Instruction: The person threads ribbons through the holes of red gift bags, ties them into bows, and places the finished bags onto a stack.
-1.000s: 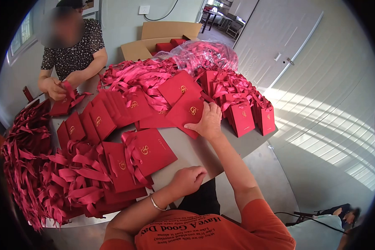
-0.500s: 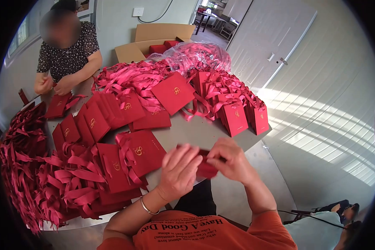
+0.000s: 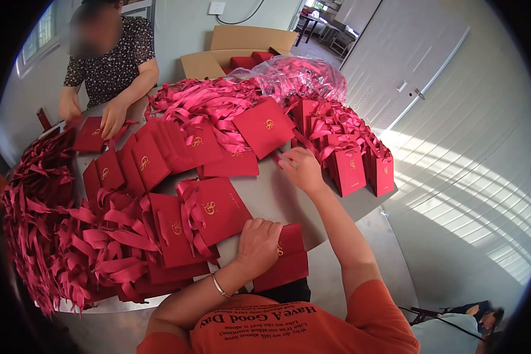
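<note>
My left hand (image 3: 258,248) is closed on the edge of a red paper gift bag (image 3: 289,262) with a gold logo, at the table's near edge. Farther forward, my right hand (image 3: 302,169) has its fingers pinched at a red ribbon (image 3: 277,156), beside the pile; the fingertips are partly hidden. Just beyond it lies a flat red bag (image 3: 264,127). Another bag with ribbon handles (image 3: 221,209) lies left of my left hand.
Ribbon-handled bags (image 3: 118,248) crowd the left side, and finished-looking bags (image 3: 349,168) stand at right. Behind are loose ribbons (image 3: 200,103), a plastic bag (image 3: 304,76) and a cardboard box (image 3: 253,38). Across the table, a co-worker (image 3: 115,65) handles a red bag (image 3: 89,135).
My right hand has left the bag and reached forward to the ribbons. My left hand has lowered with the bag to the near table edge. The view has shifted slightly.
</note>
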Action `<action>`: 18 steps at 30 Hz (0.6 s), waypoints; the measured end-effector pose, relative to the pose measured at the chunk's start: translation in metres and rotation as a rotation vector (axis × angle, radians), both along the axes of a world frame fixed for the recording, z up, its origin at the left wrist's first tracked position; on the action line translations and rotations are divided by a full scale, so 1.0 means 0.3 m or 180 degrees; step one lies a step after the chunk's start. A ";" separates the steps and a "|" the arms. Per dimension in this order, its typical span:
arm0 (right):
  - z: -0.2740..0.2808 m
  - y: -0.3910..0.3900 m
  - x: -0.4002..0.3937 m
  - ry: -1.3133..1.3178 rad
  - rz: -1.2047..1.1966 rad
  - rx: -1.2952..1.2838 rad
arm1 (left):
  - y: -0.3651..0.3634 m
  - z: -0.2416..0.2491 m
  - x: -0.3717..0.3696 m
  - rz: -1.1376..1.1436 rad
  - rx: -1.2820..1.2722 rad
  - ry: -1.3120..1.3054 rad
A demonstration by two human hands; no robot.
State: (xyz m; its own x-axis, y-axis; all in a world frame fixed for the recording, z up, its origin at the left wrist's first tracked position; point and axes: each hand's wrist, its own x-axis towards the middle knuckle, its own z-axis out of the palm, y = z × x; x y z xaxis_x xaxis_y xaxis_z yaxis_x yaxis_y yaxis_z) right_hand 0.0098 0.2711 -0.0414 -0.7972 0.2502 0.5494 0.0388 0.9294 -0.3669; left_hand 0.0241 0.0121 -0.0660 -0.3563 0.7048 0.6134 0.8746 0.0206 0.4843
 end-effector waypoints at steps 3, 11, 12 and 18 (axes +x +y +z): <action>-0.063 -0.002 -0.072 -0.0156 -0.0556 0.0897 | -0.006 -0.008 -0.007 -0.0002 -0.0389 0.0031; 0.006 -0.179 0.188 -0.0416 0.0290 0.0692 | -0.011 -0.009 -0.005 -0.0195 -0.0451 -0.0106; 0.027 -0.220 0.247 -0.0447 0.0248 -0.0414 | -0.011 -0.008 -0.003 -0.0243 -0.0572 -0.0223; 0.061 -0.313 0.460 -0.0244 0.0431 -0.3257 | -0.037 0.041 -0.029 -0.1075 -0.1137 -0.1709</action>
State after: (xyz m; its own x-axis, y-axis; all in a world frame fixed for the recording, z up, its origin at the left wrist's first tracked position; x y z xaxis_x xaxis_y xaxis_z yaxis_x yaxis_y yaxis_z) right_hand 0.1478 0.1771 -0.0232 -0.8773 0.4747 0.0711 0.0137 0.1728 -0.9849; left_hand 0.0155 0.0012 -0.0536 -0.2713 0.9541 0.1269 0.5048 0.0287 0.8628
